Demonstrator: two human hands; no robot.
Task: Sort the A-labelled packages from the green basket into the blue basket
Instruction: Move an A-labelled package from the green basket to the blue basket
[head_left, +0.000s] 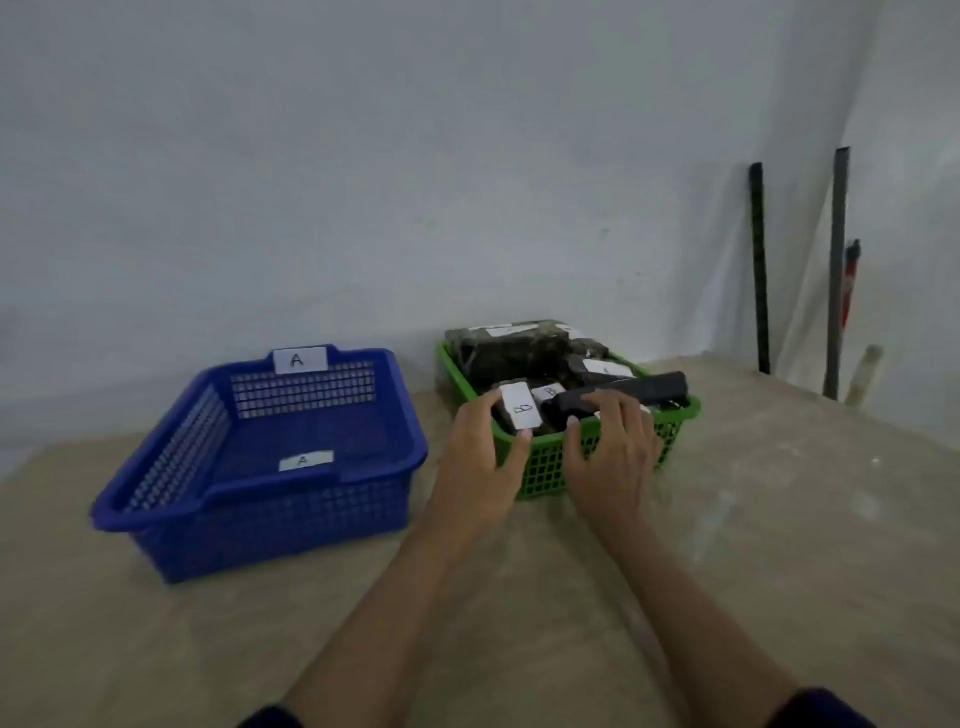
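While dark wrapped packages (524, 353) sit piled in the green basket (550, 467) right of frame centre, left hand (480, 462) pinches a B-labelled package (517, 410) at the basket's near left corner. Right hand (613, 447) rests curled over the near rim, touching a long black package (623, 395); grasp unclear. Blue basket (156, 499), A tag (298, 359) on its back wall, sits left on the tan table (779, 519).

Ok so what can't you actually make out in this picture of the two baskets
Head view only:
- Packages under the top layer in the green basket: hidden by those above and by the hands.
- Labels on the far packages: too foreshortened to read.
- What the right hand touches: covered by its own fingers.
- The left hand pinches a B-labelled package; its underside is hidden.
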